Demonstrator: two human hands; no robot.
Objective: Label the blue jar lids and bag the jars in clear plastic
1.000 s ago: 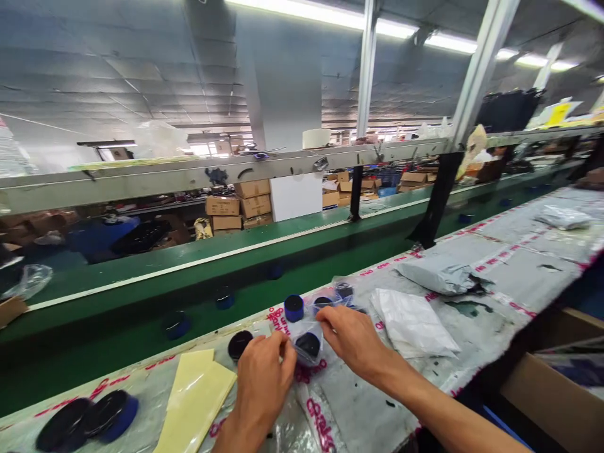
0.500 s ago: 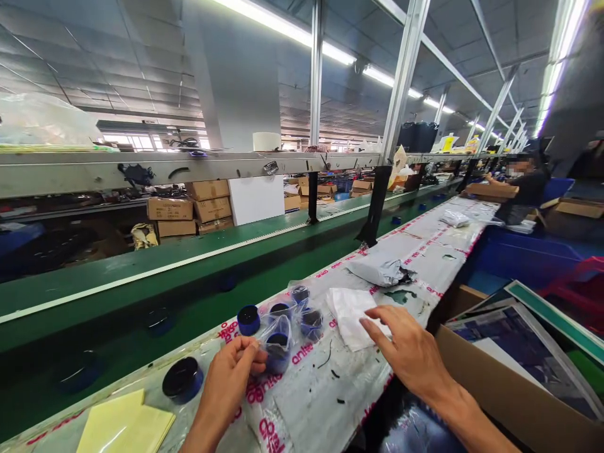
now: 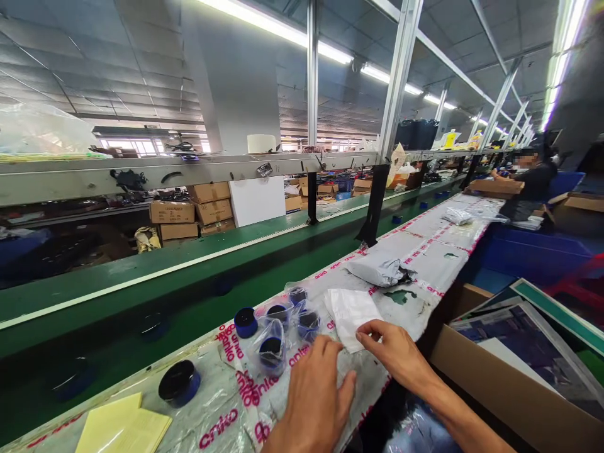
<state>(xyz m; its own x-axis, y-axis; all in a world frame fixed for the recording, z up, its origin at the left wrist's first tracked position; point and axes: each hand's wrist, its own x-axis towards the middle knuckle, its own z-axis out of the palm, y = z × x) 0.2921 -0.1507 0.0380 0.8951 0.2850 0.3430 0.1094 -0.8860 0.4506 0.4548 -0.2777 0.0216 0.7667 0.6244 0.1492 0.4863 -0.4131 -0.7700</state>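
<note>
My left hand (image 3: 314, 393) lies on the plastic-covered worktop (image 3: 406, 264), fingers together and stretched toward a white flat bag (image 3: 350, 309). My right hand (image 3: 394, 352) pinches the near edge of that white bag between thumb and fingers. Just left of my hands sit several small blue-and-black round parts; one bagged part (image 3: 271, 349) is in clear plastic, others (image 3: 306, 321) are bagged behind it, and one bare blue part (image 3: 245, 321) stands apart. A larger black-topped blue disc (image 3: 179, 382) rests further left.
Yellow sheets (image 3: 123, 429) lie at the near left. A grey mailer bag (image 3: 380, 269) lies beyond the white one. A green conveyor (image 3: 189, 289) runs behind the worktop. An open cardboard box (image 3: 514, 384) stands at the right. Another person (image 3: 531, 182) works far down the line.
My left hand let go of the bagged blue part and moved right toward the white bag. My right hand dropped onto the white bag's near edge and closed on it.
</note>
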